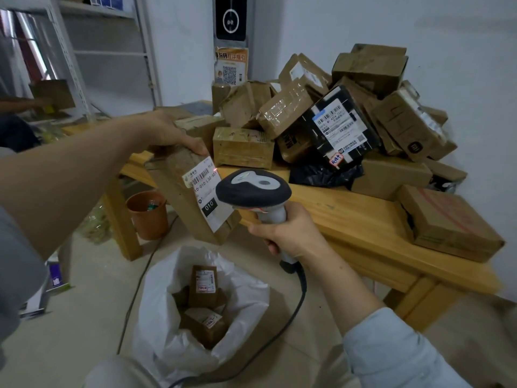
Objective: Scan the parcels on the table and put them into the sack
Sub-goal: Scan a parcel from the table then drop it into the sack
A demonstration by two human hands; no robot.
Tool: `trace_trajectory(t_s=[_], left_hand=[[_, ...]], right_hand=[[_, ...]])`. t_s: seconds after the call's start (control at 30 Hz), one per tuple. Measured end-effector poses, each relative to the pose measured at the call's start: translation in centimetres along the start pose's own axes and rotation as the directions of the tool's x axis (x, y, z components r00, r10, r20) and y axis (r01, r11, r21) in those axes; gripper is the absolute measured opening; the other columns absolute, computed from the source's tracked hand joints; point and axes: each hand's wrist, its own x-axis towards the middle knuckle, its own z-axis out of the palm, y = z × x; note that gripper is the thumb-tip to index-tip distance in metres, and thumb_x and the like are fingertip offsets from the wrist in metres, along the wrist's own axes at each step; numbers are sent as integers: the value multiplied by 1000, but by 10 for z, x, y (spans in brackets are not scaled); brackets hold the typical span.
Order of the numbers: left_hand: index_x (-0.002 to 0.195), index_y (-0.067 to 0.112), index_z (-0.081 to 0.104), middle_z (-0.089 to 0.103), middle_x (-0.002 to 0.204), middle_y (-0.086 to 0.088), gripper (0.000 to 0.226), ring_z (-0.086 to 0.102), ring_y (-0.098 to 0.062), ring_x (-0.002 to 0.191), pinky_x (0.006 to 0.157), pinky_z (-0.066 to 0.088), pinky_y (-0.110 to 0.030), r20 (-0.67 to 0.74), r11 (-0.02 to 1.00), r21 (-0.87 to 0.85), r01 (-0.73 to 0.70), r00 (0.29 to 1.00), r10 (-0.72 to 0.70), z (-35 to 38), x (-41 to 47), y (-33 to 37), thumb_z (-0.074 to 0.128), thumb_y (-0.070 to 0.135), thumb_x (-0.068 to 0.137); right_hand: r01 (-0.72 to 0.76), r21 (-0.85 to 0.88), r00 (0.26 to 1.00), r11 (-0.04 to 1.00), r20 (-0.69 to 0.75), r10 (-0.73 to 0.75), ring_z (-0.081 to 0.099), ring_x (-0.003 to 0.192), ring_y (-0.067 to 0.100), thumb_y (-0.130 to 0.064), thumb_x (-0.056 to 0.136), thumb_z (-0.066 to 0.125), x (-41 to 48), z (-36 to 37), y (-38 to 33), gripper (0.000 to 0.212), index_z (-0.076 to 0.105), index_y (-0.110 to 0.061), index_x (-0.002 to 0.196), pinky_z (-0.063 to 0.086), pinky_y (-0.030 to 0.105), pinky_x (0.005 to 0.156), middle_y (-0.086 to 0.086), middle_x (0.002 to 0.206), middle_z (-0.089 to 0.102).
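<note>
Scanner (pixel 253 189) head hides part of parcel (pixel 179 204); sack (pixel 156 331) contents partly hidden.

The brown cardboard parcel (pixel 179 197) carries a white label (pixel 207 189) striped with black barcode bars, plus a black block with white digits. The scanner (pixel 253 189) is dark grey on top, pale grey below. At 6 o'clock the sack (pixel 246 303) is white; the table (pixel 349 217) is honey-yellow wood, the bucket (pixel 148 217) at 9 o'clock terracotta orange.
</note>
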Motion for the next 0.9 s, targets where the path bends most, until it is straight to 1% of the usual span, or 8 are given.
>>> trace_trajectory(t_s=[0.23,0.4,0.5,0.57,0.67,0.77,0.83,0.9], left_hand=[[117,9,53,60,115,-15,83,57,-34,108,98,46,-46,6,1000,-28,-2,1000,3,5,4,0,84,43,48],[116,9,56,62,108,-13,92,58,-33,103,96,47,-46,17,1000,-4,2,1000,-2,5,7,-4,82,50,37],[116,8,56,62,110,-13,82,58,-31,103,93,48,-43,20,1000,-8,26,999,-26,8,8,-8,85,47,50],[115,7,55,60,110,-12,75,57,-30,100,85,47,-39,13,998,-24,50,999,-49,13,12,-14,84,46,58],[125,6,47,52,112,-12,81,52,-32,105,87,46,-41,46,991,-26,131,991,-129,31,16,-33,81,47,65],[140,12,34,44,137,-15,106,44,-39,125,99,43,-54,56,954,-132,271,962,-266,61,18,-69,86,49,56],[143,13,32,41,140,-15,106,42,-40,127,100,42,-56,47,906,-232,355,934,-354,87,21,-101,86,45,58],[141,10,33,45,137,-17,99,46,-39,124,100,44,-53,114,831,-298,469,882,-457,116,22,-135,85,43,63]], right_hand=[[-2,-18,1000,1000,5,2,45,34,1,-9,82,72,1,-1,2,26,49,-22,84,41,20,42,3,71,53],[-20,-15,1000,1000,4,20,47,36,1,-11,81,73,2,-2,4,25,50,-21,86,41,19,42,3,72,55],[-24,13,1000,1000,10,24,48,42,6,-11,81,74,3,1,6,25,52,-18,91,43,21,43,3,72,56],[-49,116,999,992,27,46,46,39,8,-8,80,75,5,3,9,24,54,-16,89,43,22,41,2,61,56],[-144,245,989,959,59,133,45,40,12,-5,80,73,10,8,21,19,56,-11,85,42,25,41,1,51,55],[-214,241,975,947,108,193,47,42,12,-8,81,72,12,14,43,14,59,-10,82,42,24,42,-1,51,56],[-261,239,963,935,133,235,47,43,12,-8,81,72,15,21,59,13,59,-9,80,41,24,43,-1,52,56],[-309,247,949,918,149,279,47,43,14,-9,81,72,19,27,73,13,59,-8,79,41,26,44,1,53,56]])
